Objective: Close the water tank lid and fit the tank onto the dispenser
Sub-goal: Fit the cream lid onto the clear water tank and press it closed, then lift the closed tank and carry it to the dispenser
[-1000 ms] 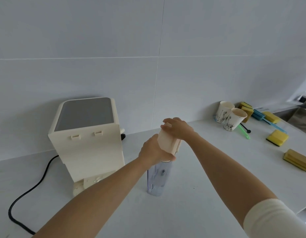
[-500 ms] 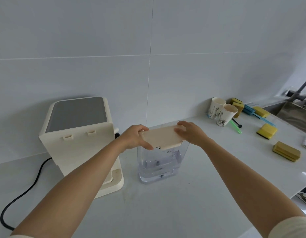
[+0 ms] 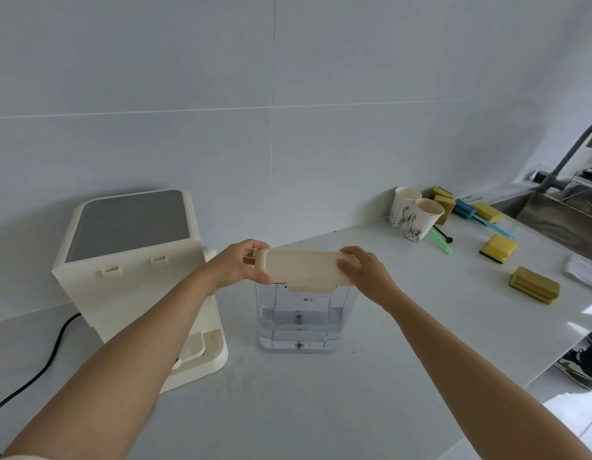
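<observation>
A clear plastic water tank (image 3: 303, 318) stands upright on a smooth white countertop (image 3: 321, 410), its broad flat face toward the viewer. It is a tall box with rounded corners, and water fills the lower part. Across its top lies a matte cream plastic lid (image 3: 303, 268), a flat rounded bar whose long axis runs left to right. A small tab on the lid's near edge hangs over the tank's front wall.

The left hand (image 3: 236, 263) is curled around the lid's left end, thumb on the near edge and fingers behind. The right hand (image 3: 364, 272) is closed over the lid's right end, fingers on top. Whether the lid is fully seated cannot be told.

Just left of the tank, apart from it, stands the cream water dispenser (image 3: 135, 270), a boxy housing with a grey panel on top, two small clips on its flat face and a low base plate. A black power cord (image 3: 45, 366) trails further left of it. Well right of the tank are two printed paper cups (image 3: 414, 215), yellow sponges (image 3: 499, 248) and a steel sink (image 3: 560, 217).
</observation>
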